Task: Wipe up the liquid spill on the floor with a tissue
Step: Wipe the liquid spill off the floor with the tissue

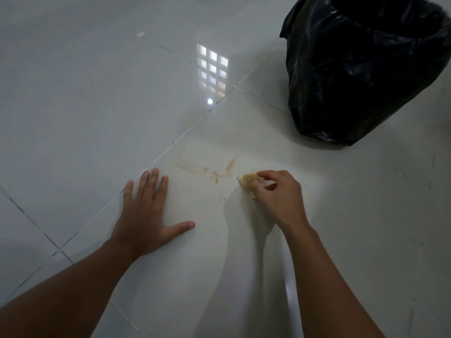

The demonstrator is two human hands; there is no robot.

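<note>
A crumpled white paper tissue, stained yellow-brown (pixel 247 182), is pinched between the fingertips of the right hand (pixel 278 196) just right of the frame's centre, pressed to or just above the glossy pale tiled floor (pixel 85 106); contact cannot be confirmed. The thin tan streaks of spilled liquid (pixel 214 170) lie just left of the tissue, near the centre of the frame, and appear largely smeared rather than pooled. The left hand (pixel 146 215) is laid flat on the floor at lower centre-left, fingers spread wide and holding nothing, apparently as a brace. A black plastic bin bag, open at the top (pixel 361 69), stands in the upper right, well apart from the spill. From here, the residue could be spread further instead of lifted, since the tissue already looks saturated; a thin film might be left on the shiny tile. The bracing palm could also slip if moisture reaches it. No brands, labels or legible writing are visible anywhere.
</note>
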